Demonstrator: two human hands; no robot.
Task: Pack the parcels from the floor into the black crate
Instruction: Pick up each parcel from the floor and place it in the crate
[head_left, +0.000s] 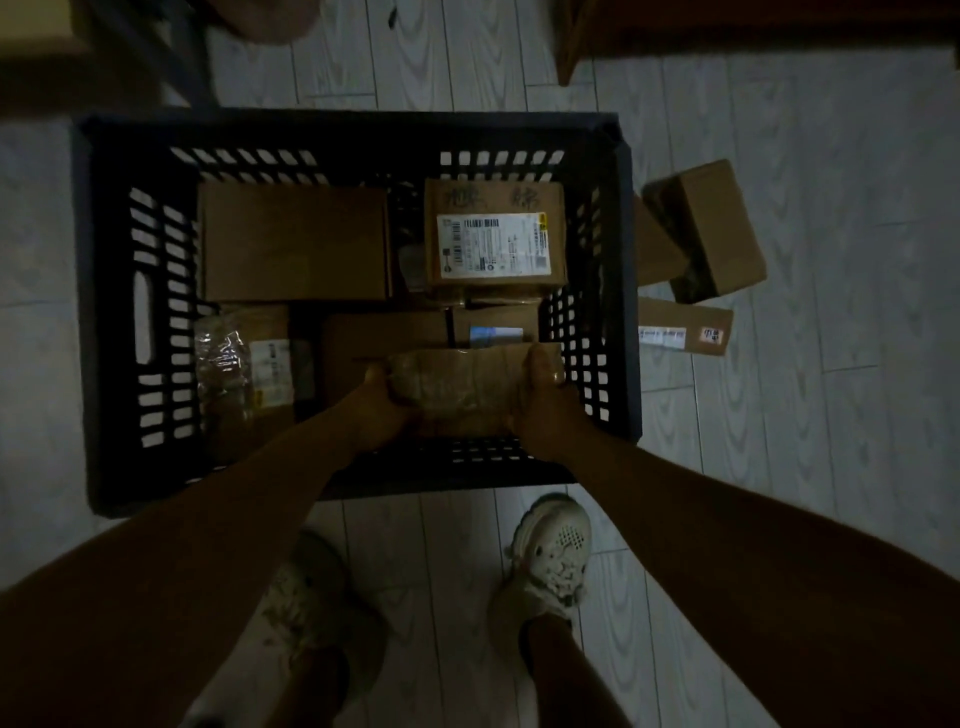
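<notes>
The black crate (104, 312) stands on the floor in front of my feet and holds several cardboard parcels. Inside, near the front wall, a taped brown parcel (457, 387) is held from both ends: my left hand (382, 402) grips its left end and my right hand (545, 400) grips its right end. A plain box (293, 241) lies at the back left of the crate. A labelled box (493, 239) lies at the back right. A tape-wrapped parcel (241, 369) sits at the front left.
On the floor to the right of the crate lie a brown box (711, 223) and a flat labelled parcel (685, 327). Dark furniture legs stand beyond the crate at the top left and top right. My two feet in pale shoes (550, 561) stand on the tiled floor behind the crate.
</notes>
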